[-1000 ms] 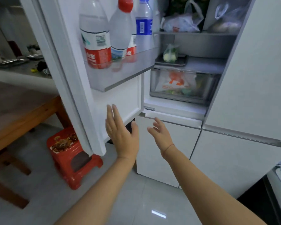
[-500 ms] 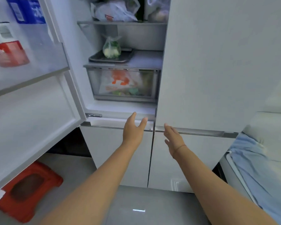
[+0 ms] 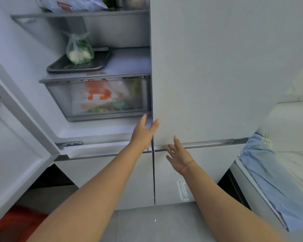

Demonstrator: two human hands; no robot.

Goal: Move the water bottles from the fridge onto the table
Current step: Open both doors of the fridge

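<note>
Fridge [image 3: 217, 67] white, left door open; left hand [image 3: 141, 132], right hand [image 3: 179, 158] fingers spread, empty.

I see the white fridge [image 3: 217, 67] with its left upper door [image 3: 16, 137] swung open and its right one shut; no water bottles show on the lit shelves, nor any table

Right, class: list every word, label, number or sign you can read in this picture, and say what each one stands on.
Nothing here can be read.
White bag with orange print in the clear fridge drawer: orange lettering, too blurred to read.
White plastic bag on the top fridge shelf: red-edged label, too blurred to read.
Small raised plate on the white lower right fridge door: no legible marking.
</note>
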